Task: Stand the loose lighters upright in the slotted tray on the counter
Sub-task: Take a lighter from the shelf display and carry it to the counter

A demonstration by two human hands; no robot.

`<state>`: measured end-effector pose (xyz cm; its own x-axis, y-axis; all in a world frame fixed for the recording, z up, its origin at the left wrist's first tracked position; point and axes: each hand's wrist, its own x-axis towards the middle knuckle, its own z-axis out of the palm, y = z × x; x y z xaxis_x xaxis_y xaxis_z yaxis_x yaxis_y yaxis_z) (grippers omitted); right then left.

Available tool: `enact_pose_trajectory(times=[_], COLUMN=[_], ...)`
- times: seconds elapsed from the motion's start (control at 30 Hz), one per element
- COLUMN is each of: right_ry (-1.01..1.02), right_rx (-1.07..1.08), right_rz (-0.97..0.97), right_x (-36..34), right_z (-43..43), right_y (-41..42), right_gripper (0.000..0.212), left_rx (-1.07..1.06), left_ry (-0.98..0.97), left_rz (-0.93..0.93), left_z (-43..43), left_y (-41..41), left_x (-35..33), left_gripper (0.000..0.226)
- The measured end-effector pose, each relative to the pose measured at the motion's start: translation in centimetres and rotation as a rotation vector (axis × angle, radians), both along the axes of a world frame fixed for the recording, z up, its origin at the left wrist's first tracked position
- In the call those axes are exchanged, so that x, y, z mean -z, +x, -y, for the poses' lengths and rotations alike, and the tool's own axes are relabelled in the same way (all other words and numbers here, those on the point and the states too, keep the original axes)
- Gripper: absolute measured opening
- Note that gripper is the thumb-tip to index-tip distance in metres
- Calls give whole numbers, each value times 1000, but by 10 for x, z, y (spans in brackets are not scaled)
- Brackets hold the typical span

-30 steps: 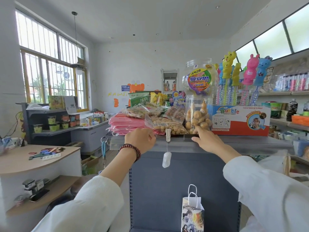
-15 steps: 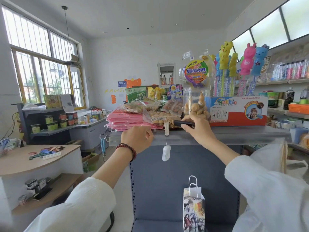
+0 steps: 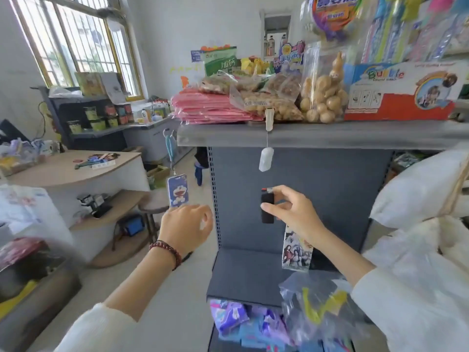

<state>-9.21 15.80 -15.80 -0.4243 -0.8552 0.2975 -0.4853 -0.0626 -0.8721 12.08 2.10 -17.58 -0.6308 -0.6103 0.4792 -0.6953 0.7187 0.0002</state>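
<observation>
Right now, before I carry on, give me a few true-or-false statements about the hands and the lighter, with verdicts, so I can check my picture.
1. The fingers of the right hand pinch a black lighter. True.
2. The black lighter lies flat on the top shelf. False: it is held upright in the air, below that shelf.
3. The left hand has a bead bracelet on its wrist. True.
4. The pink packets sit on the low counter. False: they are stacked on the top shelf, not on the low counter.
</observation>
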Motion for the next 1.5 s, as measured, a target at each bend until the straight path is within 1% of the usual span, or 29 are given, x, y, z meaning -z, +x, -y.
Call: enact_pose_trajectory(times=[0.1, 0.2, 0.3, 0.4, 0.5, 0.57, 0.6, 0.7, 0.83, 0.9, 1.0, 1.17, 1.33, 1.4, 1.5], right_ry=[82, 195, 313, 399, 491, 537, 556, 600, 604, 614, 627, 655, 676, 678, 673], right_rx=[-67, -136, -235, -288, -383, -445, -475, -570, -655, -667, -682, -637, -584, -569, -524], right_rz=[1, 51, 121, 191, 227, 229, 219, 204, 203, 203, 150, 143, 136, 131, 103], right_x=[43, 89, 136, 178, 210, 224, 228, 229, 224, 225, 225, 225, 219, 216, 216], right_z=[-15, -33, -50, -66, -81, -86, -85, -74, -49, -35, -7, 48, 112, 137, 176], right_y=[16, 34, 51, 71, 91, 105, 112, 136, 174, 192, 218, 254, 281, 287, 293], right_gripper=[28, 35, 35, 34, 41, 47, 47, 37, 28, 25, 24, 28, 27, 26, 26], left_rx=[-47, -121, -210, -313, -452, -591, -659, -800, -906, -917, -915, -847, -776, -712, -620], left_ry=[107, 244, 360, 460, 557, 604, 615, 657, 688, 688, 654, 589, 539, 538, 526], left_rz=[81, 150, 157, 131, 82, 48, 36, 43, 19, -16, -21, -63, -117, -118, -69], left_z=[-20, -46, -78, -115, -162, -192, -205, -234, -243, -237, -211, -135, -54, -23, 25], left_y=[29, 64, 89, 111, 136, 158, 170, 199, 220, 226, 241, 275, 306, 317, 330], left_x=[52, 102, 138, 163, 185, 195, 199, 207, 208, 210, 216, 224, 219, 217, 215], left_gripper=[21, 18, 17, 18, 16, 13, 12, 12, 14, 12, 10, 6, 6, 10, 22])
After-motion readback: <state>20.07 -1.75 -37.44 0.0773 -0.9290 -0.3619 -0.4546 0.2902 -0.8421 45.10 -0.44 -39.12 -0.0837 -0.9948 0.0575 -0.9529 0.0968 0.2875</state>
